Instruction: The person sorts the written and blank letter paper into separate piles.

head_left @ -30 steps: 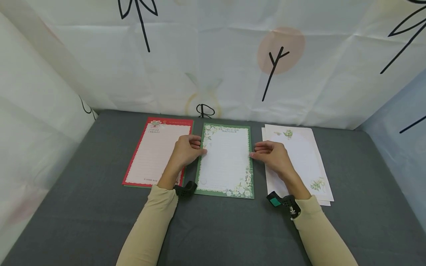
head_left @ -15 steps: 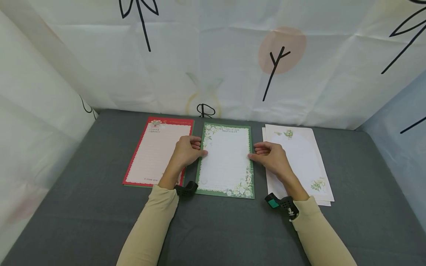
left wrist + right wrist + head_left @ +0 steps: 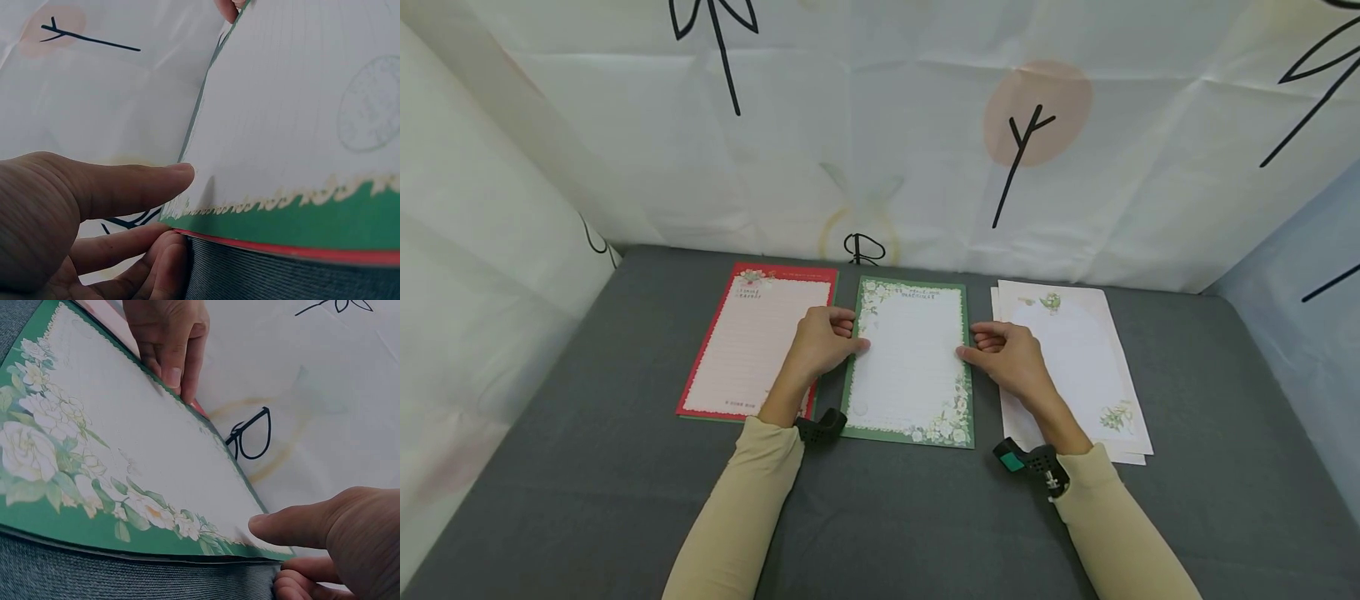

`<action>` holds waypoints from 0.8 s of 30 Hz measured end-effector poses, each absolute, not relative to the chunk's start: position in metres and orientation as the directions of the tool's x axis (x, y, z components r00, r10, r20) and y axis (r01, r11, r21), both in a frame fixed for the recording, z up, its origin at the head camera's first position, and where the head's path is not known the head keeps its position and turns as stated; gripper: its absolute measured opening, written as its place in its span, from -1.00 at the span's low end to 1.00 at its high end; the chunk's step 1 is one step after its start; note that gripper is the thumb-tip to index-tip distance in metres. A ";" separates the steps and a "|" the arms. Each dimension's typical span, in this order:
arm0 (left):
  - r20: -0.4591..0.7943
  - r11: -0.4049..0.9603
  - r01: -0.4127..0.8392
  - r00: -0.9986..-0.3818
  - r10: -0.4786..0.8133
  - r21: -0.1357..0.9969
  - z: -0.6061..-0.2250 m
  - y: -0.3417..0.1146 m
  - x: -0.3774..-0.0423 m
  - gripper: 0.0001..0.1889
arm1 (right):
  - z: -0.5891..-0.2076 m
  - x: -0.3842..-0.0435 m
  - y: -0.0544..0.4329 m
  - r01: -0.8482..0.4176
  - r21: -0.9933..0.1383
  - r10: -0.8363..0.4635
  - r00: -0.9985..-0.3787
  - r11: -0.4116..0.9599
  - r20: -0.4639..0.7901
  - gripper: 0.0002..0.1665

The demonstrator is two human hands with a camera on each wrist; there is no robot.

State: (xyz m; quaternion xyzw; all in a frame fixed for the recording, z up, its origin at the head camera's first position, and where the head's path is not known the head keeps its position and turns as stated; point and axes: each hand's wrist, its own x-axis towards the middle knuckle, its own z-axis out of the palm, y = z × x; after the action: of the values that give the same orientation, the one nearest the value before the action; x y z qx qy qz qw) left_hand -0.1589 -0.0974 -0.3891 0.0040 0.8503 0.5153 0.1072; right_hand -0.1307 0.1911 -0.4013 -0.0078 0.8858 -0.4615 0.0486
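A stack of green-bordered letter paper [image 3: 910, 367] with white flowers lies in the middle of the grey-covered table. My left hand [image 3: 820, 340] holds its left edge, thumb on top and fingers at the side. On the opposite edge my right hand [image 3: 1015, 354] does the same, its thumb [image 3: 290, 526] over the border and its fingers low beside the edge. In the left wrist view a thin red line [image 3: 312, 252] shows under the green border. Red-bordered letter paper [image 3: 760, 333] lies under my left forearm, partly hidden by it.
White sheets [image 3: 1075, 358] with small green plant prints lie at the right, slightly fanned and partly covered by my right arm. A printed white curtain [image 3: 910, 150] hangs along the table's [image 3: 910, 525] back edge. Both wrists wear black bands.
My right thumb has slid slightly left, further onto the green-bordered paper. The left hand and the sheets have stayed almost still.
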 end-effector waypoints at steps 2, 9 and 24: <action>-0.174 0.469 -0.099 -0.978 0.119 0.878 -0.389 -0.098 -0.158 -0.50 | -0.402 -0.130 0.191 0.025 -0.817 -0.061 -0.995 0.577 -0.074 -0.43; -0.167 0.467 -0.096 -0.979 0.113 0.879 -0.389 -0.097 -0.158 -0.52 | -0.400 -0.129 0.188 0.016 -0.810 -0.070 -0.995 0.586 -0.070 -0.41; -0.177 0.469 -0.104 -0.978 0.115 0.877 -0.387 -0.096 -0.157 -0.51 | -0.395 -0.127 0.184 0.027 -0.805 -0.078 -0.993 0.593 -0.091 -0.39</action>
State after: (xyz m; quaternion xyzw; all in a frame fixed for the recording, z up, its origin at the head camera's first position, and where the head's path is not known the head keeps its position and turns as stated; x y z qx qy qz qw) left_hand -0.1574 -0.0958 -0.3873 0.0033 0.8503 0.5155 0.1059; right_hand -0.1265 0.1836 -0.3953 -0.0142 0.8906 -0.4509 0.0584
